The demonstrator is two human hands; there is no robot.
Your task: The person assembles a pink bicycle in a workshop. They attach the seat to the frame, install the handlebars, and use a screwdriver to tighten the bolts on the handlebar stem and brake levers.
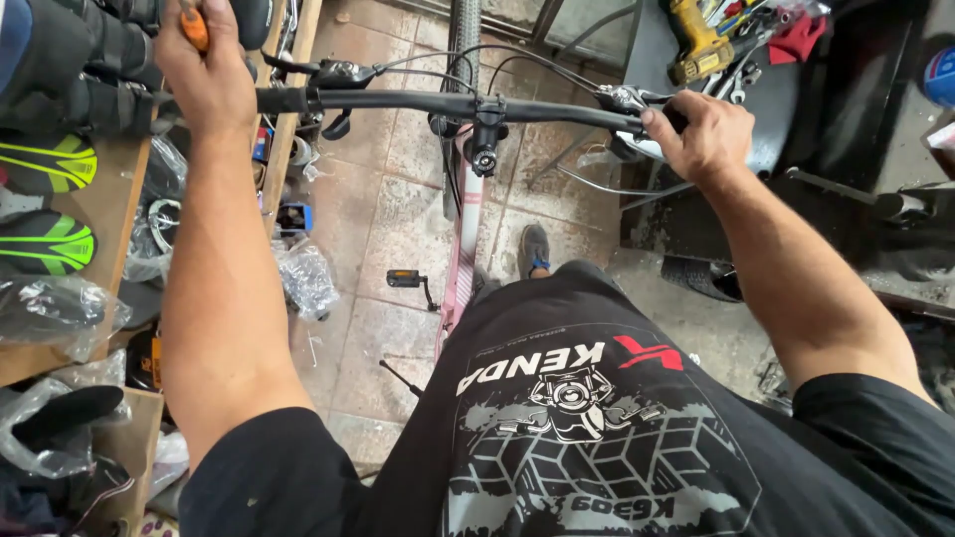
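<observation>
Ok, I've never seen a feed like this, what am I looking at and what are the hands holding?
One picture, from a camera on the person's head, looking down past a black shirt. Both bare hands grip a bike's handlebar. The left hand closes on the left end and also holds an orange-handled tool. The right hand closes on the right grip by the brake lever. Below are the pink frame, a pedal and a tiled floor. Saddles lie on the wooden bench at left; a yellow drill lies at upper right.
</observation>
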